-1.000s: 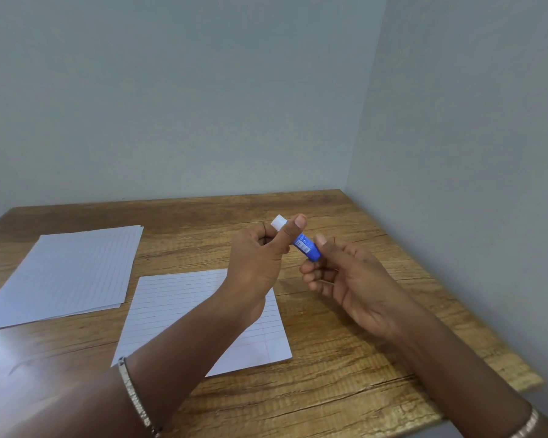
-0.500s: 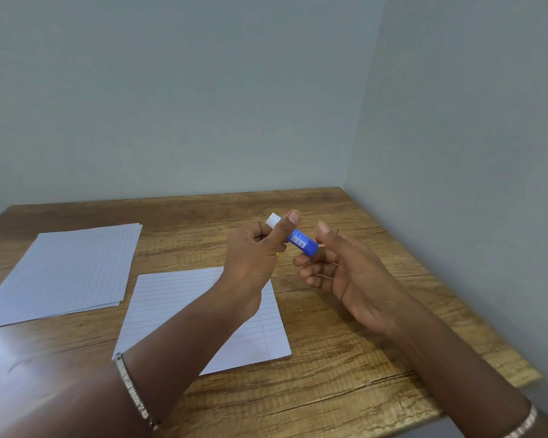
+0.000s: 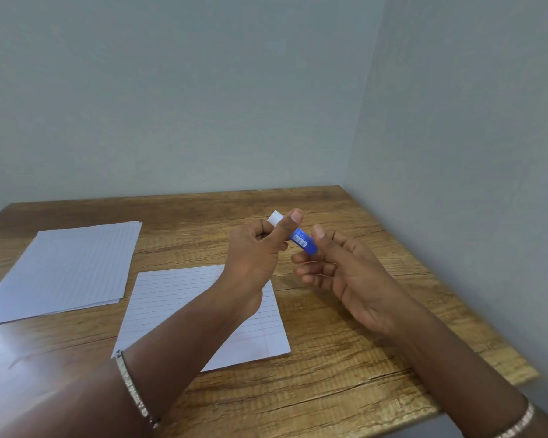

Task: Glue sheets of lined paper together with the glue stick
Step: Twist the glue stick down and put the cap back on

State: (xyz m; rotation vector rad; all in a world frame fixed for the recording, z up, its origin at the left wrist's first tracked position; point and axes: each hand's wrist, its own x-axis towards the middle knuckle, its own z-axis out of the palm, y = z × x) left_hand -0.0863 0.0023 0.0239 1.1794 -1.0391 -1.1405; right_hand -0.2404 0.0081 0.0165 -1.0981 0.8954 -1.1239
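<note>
A blue glue stick [image 3: 301, 241] with a white cap end is held in the air above the table, tilted with the white end up and to the left. My left hand [image 3: 257, 248] grips its white end, thumb laid along it. My right hand [image 3: 339, 267] pinches the blue lower end between thumb and fingers. Below my left forearm a single sheet of lined paper [image 3: 171, 301] lies flat on the wooden table [image 3: 345, 368]. A stack of lined sheets [image 3: 67, 267] lies to the left of it.
Grey walls close the table in at the back and along the right side. The table's front edge runs diagonally at the lower right. Bare wood shows to the right of the single sheet and behind both papers.
Both hands and the glue stick stay in nearly the same place. My right fingers have shifted slightly on the blue end, with the thumb now back against it.
</note>
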